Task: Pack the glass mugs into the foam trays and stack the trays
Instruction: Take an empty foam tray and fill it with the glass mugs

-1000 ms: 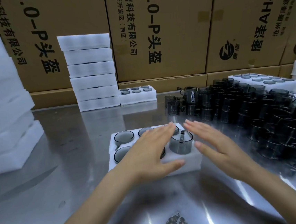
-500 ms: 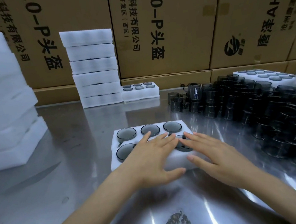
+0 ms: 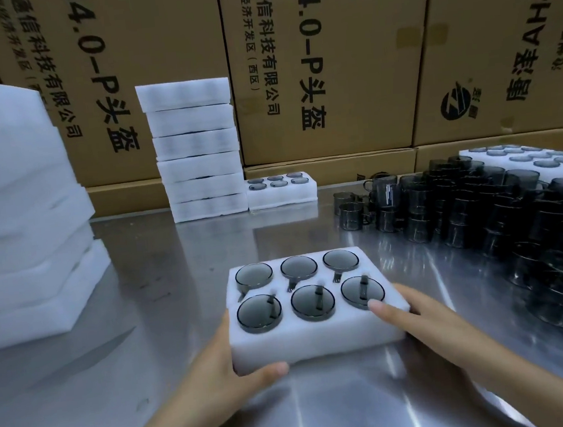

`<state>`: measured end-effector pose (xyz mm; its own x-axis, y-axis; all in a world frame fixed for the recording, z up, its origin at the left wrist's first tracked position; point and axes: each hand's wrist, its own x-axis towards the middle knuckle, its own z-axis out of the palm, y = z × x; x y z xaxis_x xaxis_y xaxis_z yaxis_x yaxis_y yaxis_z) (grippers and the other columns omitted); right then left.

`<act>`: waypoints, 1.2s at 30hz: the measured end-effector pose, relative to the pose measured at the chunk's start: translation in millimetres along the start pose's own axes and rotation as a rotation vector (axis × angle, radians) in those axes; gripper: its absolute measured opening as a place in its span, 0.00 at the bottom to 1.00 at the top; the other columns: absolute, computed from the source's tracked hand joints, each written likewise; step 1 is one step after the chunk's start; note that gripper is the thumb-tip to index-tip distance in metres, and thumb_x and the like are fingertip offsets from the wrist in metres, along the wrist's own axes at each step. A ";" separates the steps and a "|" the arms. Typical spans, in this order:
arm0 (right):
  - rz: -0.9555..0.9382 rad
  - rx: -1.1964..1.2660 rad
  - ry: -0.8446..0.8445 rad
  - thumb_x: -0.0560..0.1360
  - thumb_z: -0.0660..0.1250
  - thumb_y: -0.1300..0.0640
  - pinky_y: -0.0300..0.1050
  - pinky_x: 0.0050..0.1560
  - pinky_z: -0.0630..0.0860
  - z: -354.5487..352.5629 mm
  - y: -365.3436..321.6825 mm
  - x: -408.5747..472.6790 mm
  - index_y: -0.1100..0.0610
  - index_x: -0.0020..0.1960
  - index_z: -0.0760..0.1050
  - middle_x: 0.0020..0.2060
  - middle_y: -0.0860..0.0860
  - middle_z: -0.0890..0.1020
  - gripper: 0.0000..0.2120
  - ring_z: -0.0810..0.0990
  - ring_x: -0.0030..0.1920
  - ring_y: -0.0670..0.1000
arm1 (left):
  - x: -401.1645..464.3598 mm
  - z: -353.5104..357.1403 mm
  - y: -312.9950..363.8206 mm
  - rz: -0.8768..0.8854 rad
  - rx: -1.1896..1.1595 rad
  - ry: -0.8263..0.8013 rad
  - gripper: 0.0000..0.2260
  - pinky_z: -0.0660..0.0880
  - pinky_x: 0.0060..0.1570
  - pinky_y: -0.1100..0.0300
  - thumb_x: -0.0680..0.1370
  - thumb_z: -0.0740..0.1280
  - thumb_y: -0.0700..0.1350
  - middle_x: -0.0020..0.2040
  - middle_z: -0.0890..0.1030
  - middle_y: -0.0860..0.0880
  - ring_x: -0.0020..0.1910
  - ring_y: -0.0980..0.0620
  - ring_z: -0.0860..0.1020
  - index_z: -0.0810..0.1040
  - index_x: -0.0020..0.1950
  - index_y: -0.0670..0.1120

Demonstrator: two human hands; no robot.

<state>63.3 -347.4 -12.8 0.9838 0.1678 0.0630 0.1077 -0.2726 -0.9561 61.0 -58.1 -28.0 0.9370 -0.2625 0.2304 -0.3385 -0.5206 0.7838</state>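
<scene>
A person's two bare hands hold a filled foam tray [image 3: 314, 339] just above or on a shiny steel table [image 3: 164, 293]; whether it has lifted clear cannot be told. The left hand [image 3: 232, 373] clasps the tray's near left corner, thumb curled along the front wall, fingers hidden behind the left end. The tray spans the gap between the hands, its long axis running left to right. Six smoky glass mugs [image 3: 312, 302] sit in its pockets in two rows of three, rims level with the foam. The right hand [image 3: 417, 315] grips the right end, thumb lying on the top surface just beside the near right mug, fingers out of sight behind the tray.

Beyond the grip and to its left stands a stack of closed foam trays [image 3: 196, 151], with a single filled tray [image 3: 281, 189] just beside it. That stack is likely the destination, and it lies nearer the left hand. To the right of the grip, loose mugs [image 3: 479, 208] crowd the table.
</scene>
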 end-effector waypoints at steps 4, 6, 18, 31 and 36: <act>0.052 0.258 -0.003 0.68 0.70 0.41 0.47 0.60 0.73 5.6 -8.2 16.2 0.36 0.58 0.75 0.55 0.40 0.82 0.19 0.80 0.56 0.44 | 20.3 5.6 -1.1 0.031 -0.174 0.122 0.29 0.70 0.58 0.72 0.71 0.75 0.46 0.60 0.76 0.69 0.60 0.69 0.73 0.68 0.68 0.56; 0.123 0.415 0.020 0.63 0.72 0.41 0.49 0.55 0.76 5.7 -14.4 33.3 0.34 0.59 0.73 0.53 0.40 0.83 0.25 0.83 0.53 0.49 | 37.2 6.0 1.1 0.043 -0.244 0.142 0.27 0.71 0.55 0.72 0.71 0.73 0.40 0.59 0.78 0.66 0.59 0.67 0.75 0.69 0.68 0.52; 0.256 0.736 0.343 0.72 0.72 0.55 0.49 0.46 0.79 -14.8 -66.3 223.0 0.51 0.59 0.72 0.62 0.51 0.74 0.18 0.78 0.51 0.53 | 161.9 22.8 -32.9 -0.154 0.213 0.305 0.35 0.61 0.69 0.59 0.79 0.60 0.58 0.78 0.55 0.47 0.74 0.51 0.60 0.48 0.78 0.46; 0.239 0.764 0.532 0.69 0.69 0.56 0.50 0.46 0.76 -38.0 -71.3 407.2 0.51 0.61 0.66 0.66 0.55 0.66 0.23 0.71 0.59 0.60 | 202.4 35.8 -53.9 -0.110 0.727 0.297 0.33 0.79 0.42 0.61 0.55 0.66 0.71 0.49 0.84 0.48 0.45 0.51 0.83 0.86 0.48 0.49; 0.266 0.736 0.502 0.71 0.69 0.55 0.49 0.51 0.76 -25.4 -61.0 443.8 0.52 0.69 0.65 0.68 0.55 0.64 0.28 0.69 0.59 0.60 | 208.4 34.5 -63.5 -0.134 0.787 0.317 0.34 0.74 0.42 0.63 0.46 0.70 0.72 0.42 0.85 0.48 0.38 0.51 0.84 0.86 0.40 0.49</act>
<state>496.9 -280.4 80.7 0.9281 -0.2907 -0.2326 -0.0795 0.4556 -0.8866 274.9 -107.8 -49.7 0.9133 0.0197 0.4067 -0.0745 -0.9739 0.2146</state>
